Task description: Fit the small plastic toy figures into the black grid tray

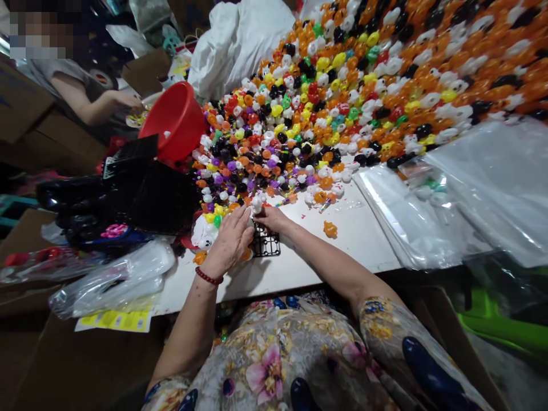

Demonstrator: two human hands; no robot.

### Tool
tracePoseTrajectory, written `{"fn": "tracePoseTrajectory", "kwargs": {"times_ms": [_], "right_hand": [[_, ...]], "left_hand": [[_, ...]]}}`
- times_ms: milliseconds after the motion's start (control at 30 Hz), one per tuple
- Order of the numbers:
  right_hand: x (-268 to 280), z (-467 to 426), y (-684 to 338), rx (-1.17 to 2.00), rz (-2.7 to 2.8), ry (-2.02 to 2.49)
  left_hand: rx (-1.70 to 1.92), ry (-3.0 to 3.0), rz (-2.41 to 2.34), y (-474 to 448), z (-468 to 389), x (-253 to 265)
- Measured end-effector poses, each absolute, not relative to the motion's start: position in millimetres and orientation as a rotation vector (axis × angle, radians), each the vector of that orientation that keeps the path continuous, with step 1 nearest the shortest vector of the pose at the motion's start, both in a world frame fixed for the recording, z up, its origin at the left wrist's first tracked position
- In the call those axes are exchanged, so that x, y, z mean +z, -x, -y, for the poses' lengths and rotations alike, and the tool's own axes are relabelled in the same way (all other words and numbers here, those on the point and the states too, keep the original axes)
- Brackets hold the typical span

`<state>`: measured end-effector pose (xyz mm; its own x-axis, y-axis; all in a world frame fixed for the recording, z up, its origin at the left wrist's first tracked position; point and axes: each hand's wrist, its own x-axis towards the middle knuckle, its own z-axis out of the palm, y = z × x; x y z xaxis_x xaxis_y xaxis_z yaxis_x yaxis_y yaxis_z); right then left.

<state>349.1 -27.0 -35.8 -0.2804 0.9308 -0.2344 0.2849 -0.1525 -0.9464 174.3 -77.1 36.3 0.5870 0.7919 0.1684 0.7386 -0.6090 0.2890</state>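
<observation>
My left hand (233,237) is bent over the white table (368,242), its fingers pressed together against a small white toy figure (257,203). My right hand (271,218) meets it from the other side, with fingertips closed at the base of the same figure. Just beneath the hands lies a black plastic grid (268,246), partly covered by them. White, yellow and green toy pieces (217,220) are close beside my left fingers. An orange figure (200,258) rests by my left wrist. Most of my left fingertips' contact is hidden.
A large heap of colourful toy figures (308,108) covers the back of the table. One orange figure (330,229) lies apart. Clear plastic bags (394,222) are at right. A red basin (182,123) tilts at left, beyond black plastic (162,194). A co-worker's hand (128,101) is behind it.
</observation>
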Motion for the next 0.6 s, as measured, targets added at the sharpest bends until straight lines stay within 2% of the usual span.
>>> {"fn": "tracePoseTrajectory", "kwargs": {"times_ms": [433, 600], "right_hand": [[-37, 28, -341, 1.414, 1.736, 1.495], [-36, 32, -345, 1.293, 1.849, 1.506]], "left_hand": [[0.472, -2.609, -1.332, -170, 81, 39], [0.344, -2.661, -1.387, -174, 78, 47]]}}
